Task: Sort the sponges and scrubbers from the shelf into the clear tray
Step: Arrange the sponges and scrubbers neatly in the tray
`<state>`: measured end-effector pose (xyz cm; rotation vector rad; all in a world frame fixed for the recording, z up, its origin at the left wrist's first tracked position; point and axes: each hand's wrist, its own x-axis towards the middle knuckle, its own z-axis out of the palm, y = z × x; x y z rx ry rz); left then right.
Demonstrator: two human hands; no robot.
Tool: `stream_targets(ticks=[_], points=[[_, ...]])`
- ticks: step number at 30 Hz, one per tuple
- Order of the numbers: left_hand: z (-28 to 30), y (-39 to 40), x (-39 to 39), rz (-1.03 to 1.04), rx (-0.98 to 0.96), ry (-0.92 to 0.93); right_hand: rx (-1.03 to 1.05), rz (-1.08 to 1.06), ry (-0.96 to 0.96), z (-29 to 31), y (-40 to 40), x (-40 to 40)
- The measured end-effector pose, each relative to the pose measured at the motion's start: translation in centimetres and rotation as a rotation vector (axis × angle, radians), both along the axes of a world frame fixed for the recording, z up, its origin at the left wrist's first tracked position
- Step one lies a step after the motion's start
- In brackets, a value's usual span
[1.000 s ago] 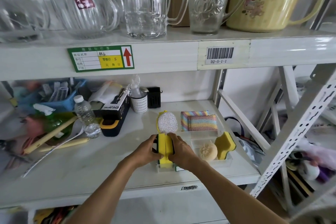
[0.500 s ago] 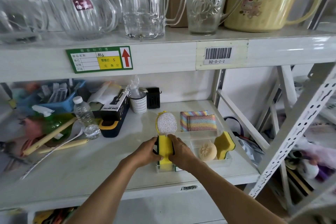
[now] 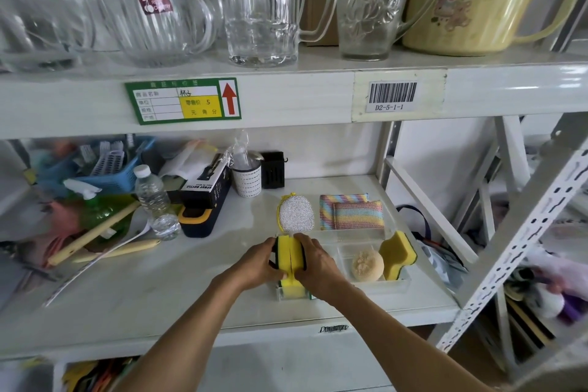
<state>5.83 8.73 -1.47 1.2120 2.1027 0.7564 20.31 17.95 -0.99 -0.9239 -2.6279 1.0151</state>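
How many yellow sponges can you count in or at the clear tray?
3: two yellow sponges pressed together between the left hand and right hand, one sponge leaning at the tray's right end. Others may be hidden.

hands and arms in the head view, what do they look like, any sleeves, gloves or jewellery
Both arms are bare from the bottom edge of the picture up to the wrists: no sleeves show. The left hand and the right hand wear no gloves. No watch, bracelet or ring is visible on the wrists or the fingers that show.
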Motion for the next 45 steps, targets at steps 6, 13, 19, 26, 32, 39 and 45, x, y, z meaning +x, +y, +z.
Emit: stream_targets(ticks=[6, 13, 19, 26, 32, 39, 45], points=[[0.3, 0.2, 0.0, -0.035, -0.030, 0.054, -0.005, -0.022, 0.015, -0.2, 0.1, -0.1], [0.3, 0.9, 0.5, -0.071, -0.056, 0.140, -0.023, 0.000, -0.029, -0.3, 0.9, -0.2], [-0.1, 0.9, 1.1, -0.047, -0.020, 0.168, -0.078, 0.001, -0.038, -0.4, 1.4, 0.1], [0.1, 0.4, 1.3, -0.043, 0.066, 0.132, -0.071, 0.013, -0.044, -0.6, 1.5, 0.5], [0.7, 0.2, 1.5, -0.021, 0.067, 0.197, -0.100, -0.011, -0.057, -0.6, 1.8, 1.0], [1.1, 0.3, 1.7, -0.058, 0.071, 0.236, -0.082, 0.026, -0.027, -0.4, 2.0, 1.1], [1.5, 0.3, 1.6, -0.040, 0.079, 0.242, -0.047, 0.023, 0.050, -0.2, 2.3, 0.7]])
